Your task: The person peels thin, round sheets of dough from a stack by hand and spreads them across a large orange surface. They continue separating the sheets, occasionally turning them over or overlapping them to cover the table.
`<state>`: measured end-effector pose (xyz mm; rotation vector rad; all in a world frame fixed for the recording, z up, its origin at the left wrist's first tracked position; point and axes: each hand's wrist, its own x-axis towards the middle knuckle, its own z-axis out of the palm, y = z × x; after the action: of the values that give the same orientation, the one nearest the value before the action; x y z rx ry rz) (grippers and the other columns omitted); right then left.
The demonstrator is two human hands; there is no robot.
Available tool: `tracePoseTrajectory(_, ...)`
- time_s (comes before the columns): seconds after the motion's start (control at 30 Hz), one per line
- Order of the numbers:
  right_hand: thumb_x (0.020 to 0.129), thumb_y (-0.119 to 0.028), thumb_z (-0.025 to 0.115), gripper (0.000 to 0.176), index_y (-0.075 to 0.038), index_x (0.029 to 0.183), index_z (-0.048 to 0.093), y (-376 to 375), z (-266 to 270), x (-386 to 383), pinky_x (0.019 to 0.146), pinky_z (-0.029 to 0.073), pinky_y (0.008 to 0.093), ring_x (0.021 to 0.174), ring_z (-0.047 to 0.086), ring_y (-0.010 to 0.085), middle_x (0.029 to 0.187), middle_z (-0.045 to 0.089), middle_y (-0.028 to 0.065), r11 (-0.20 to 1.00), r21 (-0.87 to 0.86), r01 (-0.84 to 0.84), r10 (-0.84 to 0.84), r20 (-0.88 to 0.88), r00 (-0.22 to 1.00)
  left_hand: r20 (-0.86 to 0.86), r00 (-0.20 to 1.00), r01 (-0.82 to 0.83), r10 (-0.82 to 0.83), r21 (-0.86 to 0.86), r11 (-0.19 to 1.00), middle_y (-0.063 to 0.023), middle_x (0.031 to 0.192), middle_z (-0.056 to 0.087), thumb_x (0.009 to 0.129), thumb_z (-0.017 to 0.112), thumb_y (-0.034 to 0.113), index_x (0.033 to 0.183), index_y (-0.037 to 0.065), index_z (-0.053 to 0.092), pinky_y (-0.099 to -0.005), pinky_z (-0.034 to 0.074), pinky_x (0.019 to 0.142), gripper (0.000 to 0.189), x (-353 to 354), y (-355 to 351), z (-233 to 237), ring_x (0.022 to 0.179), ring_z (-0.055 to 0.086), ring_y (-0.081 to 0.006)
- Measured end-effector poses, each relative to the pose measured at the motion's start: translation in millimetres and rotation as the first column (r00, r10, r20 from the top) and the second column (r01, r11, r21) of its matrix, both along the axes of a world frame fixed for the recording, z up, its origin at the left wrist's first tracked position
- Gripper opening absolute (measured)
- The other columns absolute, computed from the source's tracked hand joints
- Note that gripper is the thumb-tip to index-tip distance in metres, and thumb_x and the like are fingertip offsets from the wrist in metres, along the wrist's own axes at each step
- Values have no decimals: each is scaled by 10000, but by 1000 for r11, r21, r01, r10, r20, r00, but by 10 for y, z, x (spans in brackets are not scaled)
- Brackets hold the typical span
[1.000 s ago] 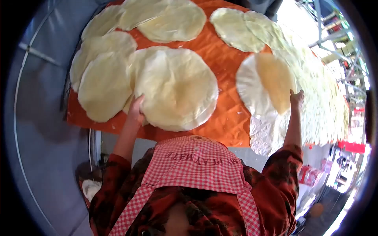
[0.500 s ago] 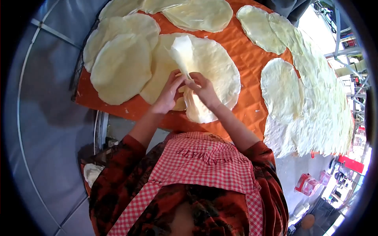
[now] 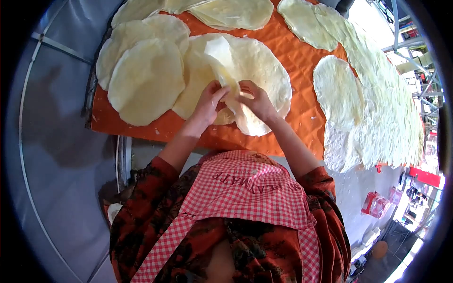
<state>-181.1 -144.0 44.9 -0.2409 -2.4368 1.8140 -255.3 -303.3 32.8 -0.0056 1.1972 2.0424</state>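
A thin, pale round dough sheet [image 3: 251,121] is bunched and partly folded between my two hands, its upper flap standing up and its lower part hanging toward the table's near edge. My left hand [image 3: 209,103] pinches the left side of the fold with thumb and fingers. On the other side, my right hand [image 3: 257,100] pinches it too, fingers bent. Under and behind them lies another flat round sheet [image 3: 269,66]. To the left, a smooth round sheet [image 3: 146,82] overlaps others.
An orange cloth [image 3: 302,99] covers the table. More sheets [image 3: 231,13] are stacked at the far side. On the right, a single sheet [image 3: 336,92] lies beside a wide spread of overlapping sheets [image 3: 387,108]. A grey tarp wall [image 3: 56,108] stands at the left.
My hands have moved a little apart, and the fold between them has opened wider. The whole view has shifted slightly.
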Motion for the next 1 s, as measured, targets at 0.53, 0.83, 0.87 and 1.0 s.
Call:
tracePoseTrajectory(0.53, 785, -252, 636, 318, 59, 846, 612, -88, 266, -413, 627, 473, 347, 623, 582, 238, 680, 599, 181, 972, 200, 125, -134, 31, 990, -292, 946, 46, -139, -306, 951, 7, 797, 550, 803, 681, 120, 854, 60, 550, -232, 463, 610, 154, 54, 107, -113, 700, 534, -91)
tracePoseTrajectory(0.83, 876, -215, 575, 249, 27, 899, 630, -21, 78, -290, 607, 441, 260, 676, 535, 106, 768, 598, 40, 894, -414, 172, -85, 221, 972, -255, 967, -85, 19, -248, 965, -2, 888, 538, 811, 665, 113, 1003, 57, 494, -240, 469, 666, 262, 98, 74, -7, 819, 533, -88)
tracePoseTrajectory(0.87, 880, -221, 579, 252, 25, 905, 632, -21, 67, -282, 601, 439, 252, 678, 535, 101, 775, 599, 36, 871, -459, 174, -78, 220, 972, -272, 961, -111, 57, -189, 976, -9, 908, 539, 811, 668, 123, 1033, 59, 478, -237, 462, 665, 299, 102, 104, -6, 833, 529, -91)
tracePoseTrajectory(1.0, 868, -169, 566, 214, 25, 930, 630, -45, 20, -292, 600, 444, 257, 683, 539, 103, 784, 610, 45, 922, -319, 217, -162, 190, 968, -290, 957, -72, 11, -203, 977, -31, 981, 540, 813, 651, 132, 1145, 64, 423, -244, 443, 688, 408, 87, 136, 43, 900, 526, -115)
